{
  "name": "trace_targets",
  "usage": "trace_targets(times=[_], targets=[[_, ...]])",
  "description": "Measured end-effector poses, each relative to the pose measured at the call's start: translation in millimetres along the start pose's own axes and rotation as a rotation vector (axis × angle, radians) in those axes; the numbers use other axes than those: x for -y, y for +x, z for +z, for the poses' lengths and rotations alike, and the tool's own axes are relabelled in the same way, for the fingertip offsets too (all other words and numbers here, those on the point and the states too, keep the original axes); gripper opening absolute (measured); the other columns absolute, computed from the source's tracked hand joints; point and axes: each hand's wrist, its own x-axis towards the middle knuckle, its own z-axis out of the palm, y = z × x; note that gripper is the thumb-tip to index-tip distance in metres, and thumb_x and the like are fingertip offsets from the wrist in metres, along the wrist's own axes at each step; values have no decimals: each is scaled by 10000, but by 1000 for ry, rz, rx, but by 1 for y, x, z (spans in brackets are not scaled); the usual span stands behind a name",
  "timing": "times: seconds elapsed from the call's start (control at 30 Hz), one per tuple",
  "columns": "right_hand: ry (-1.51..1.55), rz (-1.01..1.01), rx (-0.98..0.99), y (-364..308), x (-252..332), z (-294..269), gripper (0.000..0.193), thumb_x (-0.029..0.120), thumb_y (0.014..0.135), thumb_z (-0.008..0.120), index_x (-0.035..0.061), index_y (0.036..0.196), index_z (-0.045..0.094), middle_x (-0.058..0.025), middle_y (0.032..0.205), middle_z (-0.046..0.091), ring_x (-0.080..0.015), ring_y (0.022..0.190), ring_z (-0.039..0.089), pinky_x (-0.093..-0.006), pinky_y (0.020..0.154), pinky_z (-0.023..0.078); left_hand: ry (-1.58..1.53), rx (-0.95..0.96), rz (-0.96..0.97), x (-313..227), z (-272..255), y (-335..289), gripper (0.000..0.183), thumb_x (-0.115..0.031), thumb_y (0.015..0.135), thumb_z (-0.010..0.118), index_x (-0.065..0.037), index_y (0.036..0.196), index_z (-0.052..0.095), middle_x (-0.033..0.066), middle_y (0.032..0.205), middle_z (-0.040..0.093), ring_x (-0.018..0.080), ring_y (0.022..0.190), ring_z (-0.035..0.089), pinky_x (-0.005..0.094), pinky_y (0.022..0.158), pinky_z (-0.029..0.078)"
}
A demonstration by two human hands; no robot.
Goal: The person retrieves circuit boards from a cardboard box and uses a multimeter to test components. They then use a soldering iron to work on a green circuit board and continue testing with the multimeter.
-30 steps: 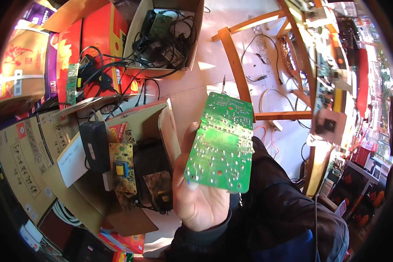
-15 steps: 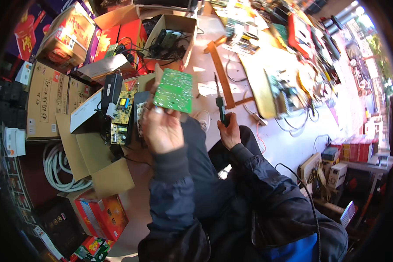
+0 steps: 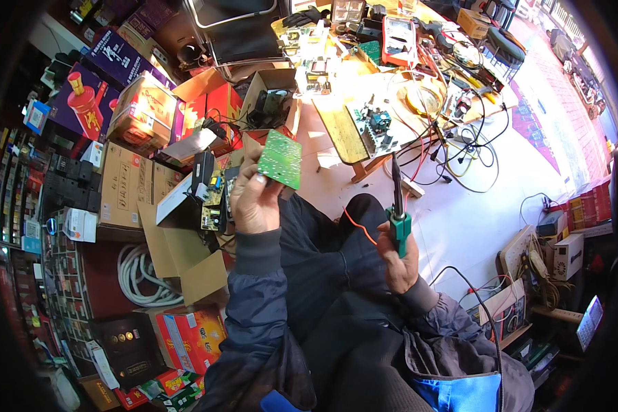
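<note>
We see a green circuit board [image 3: 281, 159], a flat rectangle with pale markings and small dots across its visible face, tilted so that one long edge points up and away. It is held in the air above the lap, in front of an open cardboard box [image 3: 185, 206] that holds other boards and dark parts. The left hand [image 3: 254, 200] grips the board by its lower left edge, fingers curled behind it and the thumb along the side; the forearm rises from a dark blue sleeve with a grey cuff, bent upward at the elbow.

The right hand [image 3: 398, 257] is closed around the green handle of a soldering iron [image 3: 397, 206], whose dark shaft stands nearly upright with its tip pointing away, toward the wooden bench [image 3: 340, 127]. A thin orange wire [image 3: 357, 226] runs off beside the handle. The iron and the board are well apart, with the dark-clothed knee between them. The right wrist is bent back, the forearm resting low across the lap.

On the bench lie another circuit board [image 3: 378, 127] with upright parts, tangled cables and a red meter [image 3: 399, 34]. Coloured cartons are stacked to the left.
</note>
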Motion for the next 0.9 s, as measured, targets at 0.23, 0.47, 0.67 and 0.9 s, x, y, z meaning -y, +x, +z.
trace_targets(times=[0.23, 0.47, 0.67, 0.9], targets=[[127, -430, -272, 82, 12, -51, 497, 266, 897, 583, -92, 1240, 545, -37, 796, 524, -104, 636, 445, -258, 593, 370, 148, 155, -43, 13, 37, 37, 173, -161, 870, 726, -40, 993, 739, 89, 1410, 578, 227, 1115, 654, 409, 912, 581], [206, -604, -385, 146, 23, -89, 346, 238, 1043, 563, -72, 1189, 602, -2, 730, 437, -105, 623, 409, -281, 584, 353, 140, 183, -85, 30, 37, 49, 165, -164, 892, 707, -49, 1009, 728, 97, 1414, 576, 216, 1022, 664, 354, 728, 586], [182, -579, -244, 146, -2, -45, 482, 314, 992, 599, -131, 1177, 619, -33, 706, 490, -120, 624, 438, -295, 603, 377, 93, 169, -128, 34, 27, 51, 122, -73, 895, 657, 4, 985, 688, 106, 1437, 525, 229, 1162, 626, 428, 943, 568], [44, -412, -92, 124, 41, -80, 447, 64, 888, 540, -62, 1311, 608, 11, 873, 588, -68, 764, 499, -215, 750, 427, 60, 168, -142, 66, 25, 64, 138, -84, 881, 677, -16, 991, 726, 95, 1436, 560, 232, 1160, 636, 400, 912, 559]])
